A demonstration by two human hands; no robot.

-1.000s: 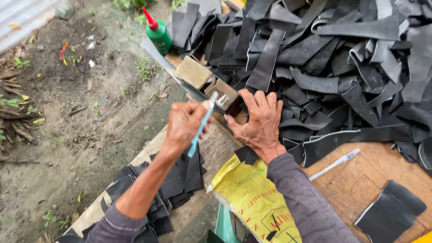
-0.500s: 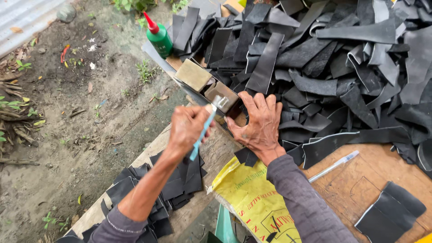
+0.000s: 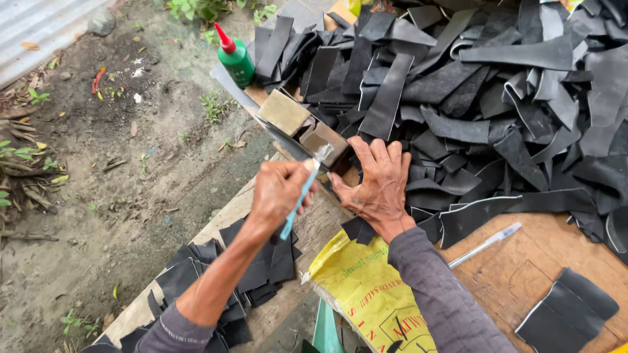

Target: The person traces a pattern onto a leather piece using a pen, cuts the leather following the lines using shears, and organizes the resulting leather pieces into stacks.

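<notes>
While the left hand is clenched around a light blue brush, its bristled tip sits at a small tan block on the wooden surface. Just beside it, the right hand lies flat and released, fingers spread, pressing down on a black strip by the block. Black leather strips are heaped behind. A green glue bottle with a red tip stands at the far edge, and a yellow sack lies nearer.

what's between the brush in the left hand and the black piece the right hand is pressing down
Nothing visible. The left hand holds the blue-handled brush with its bristles at the edge of the right hand; the black piece lies mostly hidden under that palm.
</notes>
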